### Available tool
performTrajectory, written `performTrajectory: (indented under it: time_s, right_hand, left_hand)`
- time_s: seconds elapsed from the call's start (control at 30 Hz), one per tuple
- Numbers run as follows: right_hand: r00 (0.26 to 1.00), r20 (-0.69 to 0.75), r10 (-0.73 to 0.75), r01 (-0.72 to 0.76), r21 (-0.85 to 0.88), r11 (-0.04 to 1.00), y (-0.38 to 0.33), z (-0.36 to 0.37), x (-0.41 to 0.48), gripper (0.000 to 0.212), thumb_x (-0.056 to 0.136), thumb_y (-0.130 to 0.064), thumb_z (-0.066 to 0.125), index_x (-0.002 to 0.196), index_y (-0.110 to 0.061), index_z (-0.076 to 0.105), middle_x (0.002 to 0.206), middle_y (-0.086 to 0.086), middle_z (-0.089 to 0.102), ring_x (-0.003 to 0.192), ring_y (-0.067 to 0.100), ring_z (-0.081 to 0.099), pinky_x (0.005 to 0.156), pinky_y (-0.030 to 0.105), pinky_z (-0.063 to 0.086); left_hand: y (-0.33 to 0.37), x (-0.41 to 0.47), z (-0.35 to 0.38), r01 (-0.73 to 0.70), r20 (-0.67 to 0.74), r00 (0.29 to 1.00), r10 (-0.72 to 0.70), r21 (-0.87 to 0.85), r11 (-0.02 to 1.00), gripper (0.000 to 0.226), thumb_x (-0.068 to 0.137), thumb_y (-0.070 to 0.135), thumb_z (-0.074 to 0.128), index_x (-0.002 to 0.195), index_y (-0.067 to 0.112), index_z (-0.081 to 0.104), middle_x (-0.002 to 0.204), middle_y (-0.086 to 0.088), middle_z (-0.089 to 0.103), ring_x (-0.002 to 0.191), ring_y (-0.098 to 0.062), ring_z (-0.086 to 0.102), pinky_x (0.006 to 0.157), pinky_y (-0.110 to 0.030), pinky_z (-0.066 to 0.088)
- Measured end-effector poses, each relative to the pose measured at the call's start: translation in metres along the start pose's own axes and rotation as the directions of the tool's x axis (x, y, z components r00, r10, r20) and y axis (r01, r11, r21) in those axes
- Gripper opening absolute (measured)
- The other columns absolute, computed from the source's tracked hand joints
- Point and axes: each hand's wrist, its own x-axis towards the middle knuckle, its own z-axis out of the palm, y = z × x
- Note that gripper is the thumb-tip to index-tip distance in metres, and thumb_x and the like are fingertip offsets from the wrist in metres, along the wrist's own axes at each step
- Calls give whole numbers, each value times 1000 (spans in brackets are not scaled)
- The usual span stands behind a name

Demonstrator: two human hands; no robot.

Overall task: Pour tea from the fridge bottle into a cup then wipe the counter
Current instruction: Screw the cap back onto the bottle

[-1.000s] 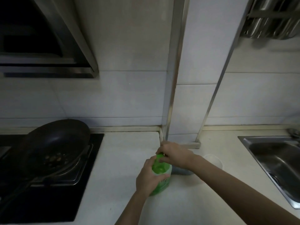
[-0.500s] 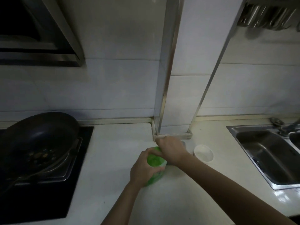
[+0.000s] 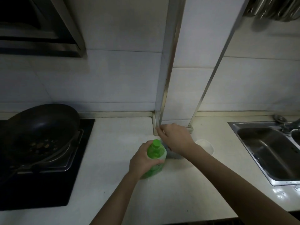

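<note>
A green plastic tea bottle (image 3: 155, 161) stands on the white counter (image 3: 116, 159), and its green cap (image 3: 156, 142) shows on top. My left hand (image 3: 142, 159) is wrapped around the bottle's body. My right hand (image 3: 176, 138) hovers just behind and to the right of the cap, off the bottle, fingers curled together with nothing visible in them. A small white cup (image 3: 205, 145) sits on the counter to the right of my right wrist. A grey object (image 3: 174, 155) lies partly hidden under that wrist.
A black pan (image 3: 40, 127) rests on the dark stove (image 3: 48, 184) at the left. A steel sink (image 3: 272, 150) with a tap (image 3: 285, 124) is at the right. A tiled wall column (image 3: 175, 95) juts out behind the hands.
My right hand has come off the bottle cap and moved back toward the wall corner. The left hand keeps its hold on the bottle. The view has shifted down and left.
</note>
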Motion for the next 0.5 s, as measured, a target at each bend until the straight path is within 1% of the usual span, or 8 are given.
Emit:
performTrajectory:
  time_s: [0.03, 0.1, 0.17, 0.23, 0.33, 0.4, 0.47, 0.5]
  right_hand:
    - [1000, 25, -12, 11, 39, 999, 2, 0, -1, 34, 99, -41, 39, 98, -15, 62, 82, 3, 67, 75, 22, 64, 63, 33, 50]
    - [976, 194, -100, 74, 133, 988, 3, 0, -3, 32, 93, -38, 52, 120, -22, 56, 109, 0, 64, 93, 18, 62, 73, 33, 52]
    - [938, 294, -185, 155, 123, 980, 3, 4, -4, 36, 88, -30, 61, 123, -23, 56, 120, -1, 59, 102, 18, 58, 80, 36, 52]
    - [948, 260, -185, 171, 77, 982, 2, 7, -2, 32, 89, -25, 61, 120, -17, 60, 119, 3, 59, 104, 20, 57, 80, 34, 50]
    - [949, 238, -208, 221, -30, 975, 0, 15, 0, 28, 93, -24, 56, 117, -8, 58, 115, 9, 56, 99, 25, 59, 74, 34, 47]
    - [938, 188, -290, 322, -170, 931, -2, 22, -1, 23, 91, -22, 59, 107, -4, 59, 106, 11, 56, 86, 27, 61, 61, 35, 46]
    - [920, 171, -353, 388, -260, 884, 1, 31, -2, 21, 79, -20, 74, 88, -8, 60, 84, 8, 57, 63, 21, 57, 45, 29, 36]
    - [911, 162, -378, 410, -277, 869, 5, 37, -2, 22, 76, -21, 77, 84, -11, 58, 77, 5, 55, 56, 18, 53, 40, 27, 36]
  left_hand:
    - [0, 0, 0, 2, -4, 1000, -2, 0, 1000, 79, 59, 56, 83, 127, 51, 42, 121, 22, 53, 111, -7, 54, 90, -33, 46]
    - [2, 0, 0, 8, -3, 1000, -8, 5, 1000, 78, 61, 53, 84, 127, 50, 42, 119, 23, 51, 110, -6, 53, 88, -30, 43]
    - [2, 0, 0, 19, -1, 1000, -19, 18, 1000, 82, 62, 53, 84, 131, 47, 40, 119, 24, 48, 109, -5, 52, 91, -31, 44]
    - [2, 0, 1, 24, -3, 1000, -24, 27, 999, 83, 61, 55, 83, 131, 47, 40, 119, 23, 49, 109, -6, 53, 93, -34, 46]
    - [2, 0, 1, 26, 0, 1000, -26, 23, 999, 80, 62, 56, 82, 129, 47, 40, 119, 21, 50, 107, -6, 53, 89, -33, 45]
    - [2, 0, 1, 11, -6, 1000, -11, 28, 1000, 79, 63, 57, 81, 130, 45, 41, 120, 21, 51, 107, -5, 52, 86, -31, 44]
    - [1, -1, 0, -5, -5, 1000, 5, 33, 999, 79, 63, 57, 81, 131, 43, 42, 120, 21, 52, 107, -5, 53, 86, -30, 45]
    - [2, 0, -1, -4, 1, 1000, 4, 36, 999, 77, 63, 58, 81, 129, 43, 43, 119, 21, 53, 106, -4, 54, 86, -30, 46]
